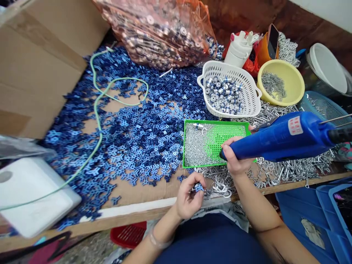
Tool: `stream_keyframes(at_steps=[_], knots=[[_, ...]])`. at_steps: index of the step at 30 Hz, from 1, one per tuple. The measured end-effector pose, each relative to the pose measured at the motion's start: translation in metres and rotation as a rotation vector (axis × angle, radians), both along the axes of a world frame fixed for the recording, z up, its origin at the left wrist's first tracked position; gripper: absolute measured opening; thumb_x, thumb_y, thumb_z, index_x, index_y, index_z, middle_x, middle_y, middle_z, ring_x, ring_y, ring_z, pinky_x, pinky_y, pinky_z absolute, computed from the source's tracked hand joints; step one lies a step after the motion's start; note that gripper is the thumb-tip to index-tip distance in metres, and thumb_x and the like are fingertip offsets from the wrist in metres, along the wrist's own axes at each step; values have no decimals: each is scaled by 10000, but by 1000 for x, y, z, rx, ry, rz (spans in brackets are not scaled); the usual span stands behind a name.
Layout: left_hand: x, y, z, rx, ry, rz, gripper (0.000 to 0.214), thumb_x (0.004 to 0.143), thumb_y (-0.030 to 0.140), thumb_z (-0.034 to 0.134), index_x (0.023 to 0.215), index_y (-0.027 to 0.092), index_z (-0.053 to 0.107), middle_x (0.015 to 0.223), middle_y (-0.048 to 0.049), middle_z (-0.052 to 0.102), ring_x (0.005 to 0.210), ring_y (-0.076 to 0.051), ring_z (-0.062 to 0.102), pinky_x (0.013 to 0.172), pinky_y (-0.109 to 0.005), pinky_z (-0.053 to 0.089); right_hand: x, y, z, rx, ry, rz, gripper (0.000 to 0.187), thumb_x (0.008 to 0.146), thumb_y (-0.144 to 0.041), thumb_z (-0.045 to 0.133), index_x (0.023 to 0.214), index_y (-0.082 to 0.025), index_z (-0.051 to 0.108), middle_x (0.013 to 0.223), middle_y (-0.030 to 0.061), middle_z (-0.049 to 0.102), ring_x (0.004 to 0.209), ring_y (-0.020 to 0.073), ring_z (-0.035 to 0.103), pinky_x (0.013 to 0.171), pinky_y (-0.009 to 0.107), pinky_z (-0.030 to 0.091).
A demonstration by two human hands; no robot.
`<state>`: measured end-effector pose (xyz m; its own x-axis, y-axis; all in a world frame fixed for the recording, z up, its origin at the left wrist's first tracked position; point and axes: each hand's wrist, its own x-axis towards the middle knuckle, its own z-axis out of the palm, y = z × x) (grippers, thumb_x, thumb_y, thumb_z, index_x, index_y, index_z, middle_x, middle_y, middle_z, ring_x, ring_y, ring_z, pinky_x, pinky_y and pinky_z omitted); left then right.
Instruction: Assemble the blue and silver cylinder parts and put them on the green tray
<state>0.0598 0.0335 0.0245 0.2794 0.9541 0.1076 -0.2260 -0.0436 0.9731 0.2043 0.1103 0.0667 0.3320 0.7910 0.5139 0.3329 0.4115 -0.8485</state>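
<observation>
My left hand [191, 198] is closed around a small metal part with a blue three-armed piece [198, 187] on its top. It hovers just above the table's front edge, beside a pile of silvery hooks [221, 186]. My right hand [238, 161] grips a blue electric screwdriver [269, 141], held slanting with its nose pointing left. Below that nose lies a green perforated tray [183, 146] with many tiny screws [196, 146], mostly in its left half. One metal cylinder [198, 126] rests near the tray's back edge. The screwdriver's bit cannot be made out.
Loose blue three-armed pieces [143, 128] cover the left tabletop, crossed by a green cord [96, 106]. Behind the tray stand a white basket [200, 79] of metal cylinders and a yellow bowl [295, 82]. An orange bag [162, 33], cardboard box [41, 66] and white box [35, 194] border the area.
</observation>
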Motion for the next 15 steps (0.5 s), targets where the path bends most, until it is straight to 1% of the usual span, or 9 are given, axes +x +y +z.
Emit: stream_keyframes(at_steps=[2,5,8,9,11,13,15], knots=[[1,0,0,12,9,1,277,842,451,482,769,185,459,604,6,440,538,-124,398,513,-257,315,2,-2,-3,-14,-1,3,259,748,-263,592,988,-223,502,697,-22,545,587,147,569,685,388,496],[1,0,0,31,31,-2,262,845,437,479,782,183,462,602,9,442,535,-123,396,509,-253,315,3,-3,-6,-27,2,40,131,745,-250,588,853,-220,520,714,-14,538,617,146,569,690,381,494],[1,1,1,48,63,-4,228,848,401,477,794,179,474,604,8,449,535,-125,396,507,-252,319,3,-4,-2,-21,-8,26,82,753,-258,573,792,-222,511,718,-13,523,613,140,558,666,368,498],[2,1,1,54,75,-2,216,845,389,480,794,179,478,607,7,451,539,-126,399,511,-254,323,4,-6,3,-23,-4,11,86,758,-273,566,799,-223,508,720,-12,516,611,140,556,657,367,500],[2,2,2,68,101,0,192,830,366,492,788,179,483,614,5,454,546,-130,407,520,-256,332,6,-13,18,-38,23,10,111,769,-316,550,810,-226,502,722,-7,499,622,146,556,640,365,502],[2,2,4,87,122,-1,157,811,334,500,782,180,485,618,4,459,549,-132,413,524,-258,338,9,-27,39,-64,60,69,147,782,-371,532,816,-232,496,710,-5,481,633,154,555,628,363,502],[3,3,4,106,140,-4,118,792,297,500,777,181,485,619,3,467,545,-131,419,525,-256,344,12,-44,63,-131,62,165,193,790,-431,522,829,-244,494,684,-9,466,630,158,548,628,366,506]])
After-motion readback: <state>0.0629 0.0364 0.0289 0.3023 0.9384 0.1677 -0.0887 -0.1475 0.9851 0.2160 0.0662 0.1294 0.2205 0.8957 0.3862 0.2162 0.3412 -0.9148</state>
